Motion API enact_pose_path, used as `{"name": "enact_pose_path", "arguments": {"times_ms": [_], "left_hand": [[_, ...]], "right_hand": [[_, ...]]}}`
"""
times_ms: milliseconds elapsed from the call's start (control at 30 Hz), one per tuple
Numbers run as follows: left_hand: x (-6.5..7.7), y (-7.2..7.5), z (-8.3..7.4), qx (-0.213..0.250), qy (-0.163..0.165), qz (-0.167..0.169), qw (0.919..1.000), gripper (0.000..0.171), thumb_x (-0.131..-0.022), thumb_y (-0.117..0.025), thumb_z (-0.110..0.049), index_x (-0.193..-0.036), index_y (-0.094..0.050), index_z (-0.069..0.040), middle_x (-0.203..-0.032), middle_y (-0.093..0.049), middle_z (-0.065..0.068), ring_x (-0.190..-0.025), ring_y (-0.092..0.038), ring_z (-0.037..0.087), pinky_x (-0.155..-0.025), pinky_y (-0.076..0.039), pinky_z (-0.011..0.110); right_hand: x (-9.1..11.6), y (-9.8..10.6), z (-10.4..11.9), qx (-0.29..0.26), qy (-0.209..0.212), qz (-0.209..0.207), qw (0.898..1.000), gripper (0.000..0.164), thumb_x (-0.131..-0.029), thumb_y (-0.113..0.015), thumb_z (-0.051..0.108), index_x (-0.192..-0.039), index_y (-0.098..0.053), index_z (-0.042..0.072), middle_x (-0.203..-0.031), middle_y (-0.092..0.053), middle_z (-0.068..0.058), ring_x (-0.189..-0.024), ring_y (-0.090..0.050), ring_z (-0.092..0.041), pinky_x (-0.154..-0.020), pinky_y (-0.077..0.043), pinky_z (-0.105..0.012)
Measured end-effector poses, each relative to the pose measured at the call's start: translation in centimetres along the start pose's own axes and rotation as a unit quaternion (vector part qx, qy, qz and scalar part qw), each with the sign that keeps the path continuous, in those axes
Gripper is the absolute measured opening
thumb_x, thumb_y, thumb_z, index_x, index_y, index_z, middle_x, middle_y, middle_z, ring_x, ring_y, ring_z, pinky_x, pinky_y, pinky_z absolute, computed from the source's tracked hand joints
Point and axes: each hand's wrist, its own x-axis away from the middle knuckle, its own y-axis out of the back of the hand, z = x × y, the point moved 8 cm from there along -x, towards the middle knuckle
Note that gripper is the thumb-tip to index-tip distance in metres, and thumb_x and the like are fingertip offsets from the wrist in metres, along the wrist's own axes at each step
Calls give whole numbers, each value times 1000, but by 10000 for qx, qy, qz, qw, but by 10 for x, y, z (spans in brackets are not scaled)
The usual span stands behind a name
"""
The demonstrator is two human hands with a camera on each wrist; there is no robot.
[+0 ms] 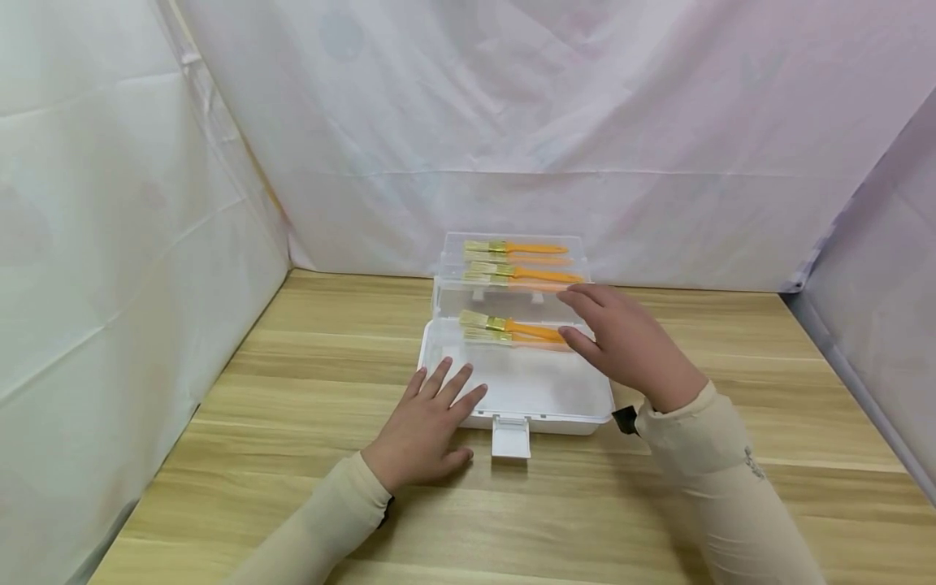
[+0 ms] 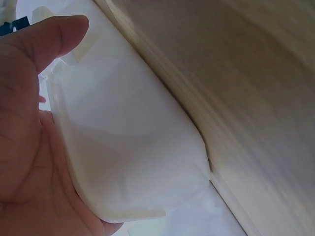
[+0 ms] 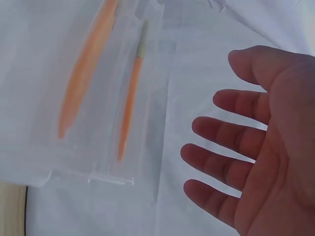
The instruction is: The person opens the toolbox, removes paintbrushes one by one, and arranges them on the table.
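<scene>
A white plastic box [image 1: 541, 386] stands on the table with clear trays [image 1: 453, 244] raised in tiers at its back. Paintbrushes with orange handles and pale bristles lie across the tiers: a top brush [image 1: 537, 249], a middle brush [image 1: 547, 275] and a lower brush [image 1: 537, 330]. With fingers spread, my left hand [image 1: 427, 431] rests at the box's front left corner. My right hand [image 1: 625, 341] is held over the box's right side, near the lower brush's handle end. Its fingers [image 3: 221, 135] are apart, holding nothing, in the right wrist view.
A white latch flap [image 1: 510, 439] hangs open at the box's front. The wood-grain table [image 1: 307, 390] extends on both sides. White cloth [image 1: 512, 122] hangs behind the box and along both sides of the table.
</scene>
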Motion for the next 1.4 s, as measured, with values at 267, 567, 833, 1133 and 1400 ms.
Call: {"name": "enact_pose_path", "arguments": {"times_ms": [267, 567, 833, 1133, 1400], "left_hand": [[0, 1, -1, 9, -39, -37, 10000, 81, -82, -71, -47, -152, -41, -20, -159, -31, 10, -148, -18, 38, -113, -21, 60], [0, 0, -1, 41, -13, 58, 10000, 81, -82, -71, -47, -152, -41, -20, -160, -31, 10, -148, -18, 39, -113, -20, 60], [-1, -2, 1, -40, 23, 75, 10000, 82, -82, -71, -50, -153, -40, -21, -160, -30, 10, -147, -19, 39, -114, -20, 60], [-1, -3, 1, -26, 9, 52, 10000, 83, -82, -72, -50, -153, -40, -21, -160, -31, 10, -147, -19, 40, -113, -20, 60], [-1, -2, 0, -25, -6, 35, 10000, 83, -82, -72, -49, -153, -40, -21, -159, -31, 10, -147, -20, 40, -113, -21, 60]], "right_hand": [[-19, -12, -1, -124, 106, 62, 9998, 45, -92, -70, 21, -131, -59, 1, -130, -59, -17, -121, -55, -36, -98, -45, -53], [-29, -30, -13, -391, -75, 156, 9991, 43, -90, -74, 19, -128, -63, 2, -127, -62, -16, -116, -58, -34, -95, -47, -51], [-33, -47, -24, -674, -519, 471, 9953, 42, -94, -69, 22, -132, -61, 5, -132, -61, -15, -121, -56, -34, -100, -44, -51], [-36, -58, -27, -804, -621, 696, 9924, 42, -96, -67, 23, -132, -61, 3, -131, -61, -15, -118, -58, -33, -98, -45, -51], [-40, -65, -25, -928, -630, 911, 9895, 40, -96, -67, 23, -131, -62, 5, -130, -63, -13, -118, -59, -31, -98, -45, -50]]}}
